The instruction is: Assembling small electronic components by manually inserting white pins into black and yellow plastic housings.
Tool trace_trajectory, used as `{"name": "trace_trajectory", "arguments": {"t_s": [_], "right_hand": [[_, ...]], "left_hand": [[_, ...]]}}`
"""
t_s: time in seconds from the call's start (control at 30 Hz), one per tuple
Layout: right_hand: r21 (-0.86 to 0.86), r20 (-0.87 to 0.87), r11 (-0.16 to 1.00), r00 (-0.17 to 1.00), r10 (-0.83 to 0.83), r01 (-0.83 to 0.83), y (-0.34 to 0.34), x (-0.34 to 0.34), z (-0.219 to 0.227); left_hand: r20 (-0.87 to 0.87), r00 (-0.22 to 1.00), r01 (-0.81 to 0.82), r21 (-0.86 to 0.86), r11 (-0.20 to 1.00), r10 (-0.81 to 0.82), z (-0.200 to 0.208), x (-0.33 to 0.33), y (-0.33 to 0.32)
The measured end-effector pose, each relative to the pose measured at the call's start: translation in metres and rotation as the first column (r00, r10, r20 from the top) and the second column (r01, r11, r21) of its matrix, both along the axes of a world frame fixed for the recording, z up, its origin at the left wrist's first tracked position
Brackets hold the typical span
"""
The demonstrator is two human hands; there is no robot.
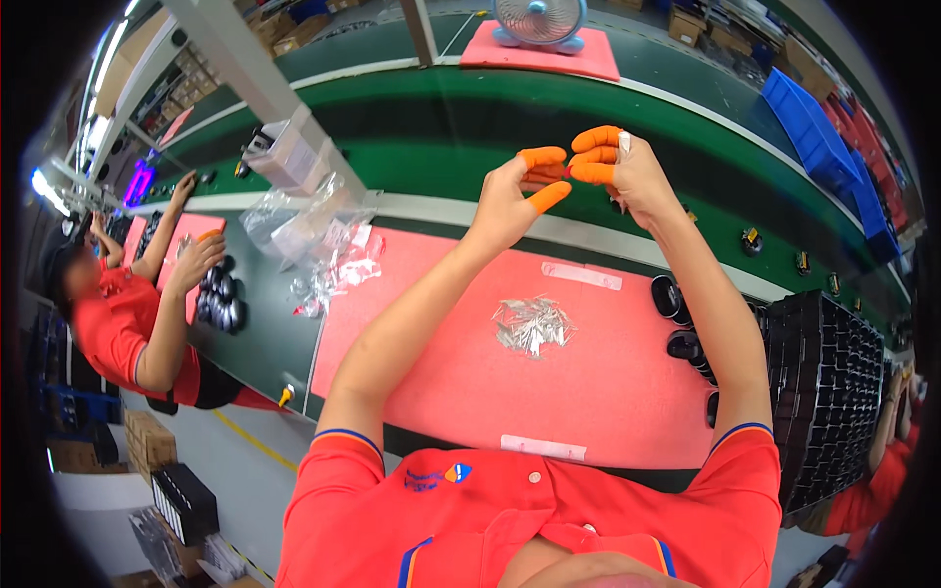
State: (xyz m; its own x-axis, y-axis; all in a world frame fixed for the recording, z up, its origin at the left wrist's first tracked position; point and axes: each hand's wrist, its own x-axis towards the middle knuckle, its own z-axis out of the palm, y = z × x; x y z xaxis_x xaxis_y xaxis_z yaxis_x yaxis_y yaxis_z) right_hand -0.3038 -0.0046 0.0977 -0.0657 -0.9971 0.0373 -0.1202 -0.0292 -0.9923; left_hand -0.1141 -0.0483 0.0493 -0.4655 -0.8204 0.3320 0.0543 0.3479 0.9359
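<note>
Both my hands are raised over the near edge of the green conveyor belt, orange covers on several fingers. My left hand (518, 201) is open, its thumb apart from the fingers, with nothing visible between them. Close beside it, my right hand (632, 176) has its fingers curled together; a tiny red spot shows at the tips, too small to name. A small white piece (624, 143) lies along one right finger. Below my hands, a loose pile of thin silvery slivers (534, 325) rests on the pink mat (441, 363). Black rounded parts (683, 344) sit beside my right forearm.
Stacked black trays (823, 382) stand at the right. Clear plastic bags (304, 230) lie left of the mat. The green belt (421, 127) carries small parts (752, 241). Beyond it are a fan (539, 22) and blue bins (809, 122). A co-worker (127, 314) sits at left.
</note>
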Motion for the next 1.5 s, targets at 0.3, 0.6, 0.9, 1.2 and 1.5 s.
{"name": "trace_trajectory", "arguments": {"t_s": [0.3, 0.6, 0.9, 1.2, 1.5], "right_hand": [[0.209, 0.059, 0.955, 0.977, 0.203, -0.211, 0.017, 0.067, 0.003], [-0.02, -0.999, 0.983, 0.043, -0.028, 0.181, -0.015, -0.068, -0.049], [0.102, -0.964, 0.983, 0.258, 0.06, 0.152, -0.004, -0.077, -0.054], [-0.15, -0.886, 0.988, 0.439, -0.151, 0.036, 0.003, -0.034, -0.046], [-0.149, -0.82, 0.976, 0.571, -0.031, -0.161, 0.027, 0.037, -0.02]], "left_hand": [[-0.004, 0.948, -0.263, -0.578, 0.772, 0.32, -0.003, 0.085, 0.032], [0.505, 0.405, -0.082, -0.81, 0.58, 0.762, -0.02, 0.242, 0.002], [0.708, 0.336, -0.154, -0.61, 0.777, 0.622, -0.014, 0.245, 0.007], [0.606, 0.425, -0.242, -0.64, 0.729, 0.673, -0.006, 0.243, 0.028], [0.507, 0.33, -0.028, -0.838, 0.545, 0.796, -0.027, 0.251, 0.026]]}}
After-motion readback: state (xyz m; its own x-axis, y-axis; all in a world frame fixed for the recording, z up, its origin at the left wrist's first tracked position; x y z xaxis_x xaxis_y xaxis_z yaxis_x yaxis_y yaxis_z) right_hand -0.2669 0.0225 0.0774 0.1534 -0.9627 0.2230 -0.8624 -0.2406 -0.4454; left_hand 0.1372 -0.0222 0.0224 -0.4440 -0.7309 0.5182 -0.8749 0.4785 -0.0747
